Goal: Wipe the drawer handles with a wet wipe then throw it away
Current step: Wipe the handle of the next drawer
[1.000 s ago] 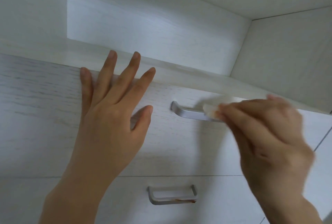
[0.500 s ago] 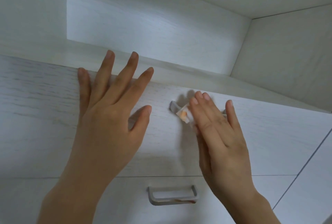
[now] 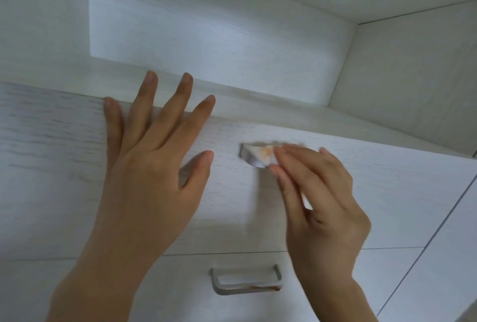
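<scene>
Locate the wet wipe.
Head view, right of centre: the right hand holds the wet wipe against the left end of the upper drawer handle.

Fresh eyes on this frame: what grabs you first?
Two hands fill the view: the left hand lies flat on the upper drawer front, and the right hand holds a wet wipe, stained orange, against the upper handle at centre. Below, the lower handle shows a rusty-brown smear along its bar.

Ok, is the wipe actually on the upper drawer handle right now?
Touching. The head view shows the wet wipe wrapped over the upper handle near its left end, pressed there by the right hand, with no gap.
</scene>
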